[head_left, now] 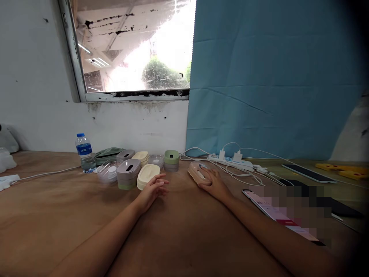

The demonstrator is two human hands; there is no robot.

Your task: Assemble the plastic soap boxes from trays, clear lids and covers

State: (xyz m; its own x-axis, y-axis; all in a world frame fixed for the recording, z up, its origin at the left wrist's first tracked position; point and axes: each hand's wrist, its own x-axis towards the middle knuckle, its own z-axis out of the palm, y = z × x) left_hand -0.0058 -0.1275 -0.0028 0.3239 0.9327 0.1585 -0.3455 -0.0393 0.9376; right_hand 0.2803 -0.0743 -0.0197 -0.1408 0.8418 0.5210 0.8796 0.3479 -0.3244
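Observation:
My right hand [215,186] is on a pinkish-beige oval container [194,171] on the table, its fingers over the top and the thumb along the near side. A darker slot and a small bluish patch show on the container's top. My left hand [153,189] hovers or rests with loosely bent, spread fingers and nothing in them. Just beyond it is a stack of cream oval lids [147,175]; I cannot tell whether the hand touches them. Left of that stands a lilac and green oval container [128,175] with a dark slot in its lid.
A green and grey container [171,161], clear tubs [106,173], more cream pieces [140,156] and a green pouch [108,154] are grouped at the back. A water bottle [85,154] stands left. Cables run from a power strip [245,164]; phones [308,173] lie right.

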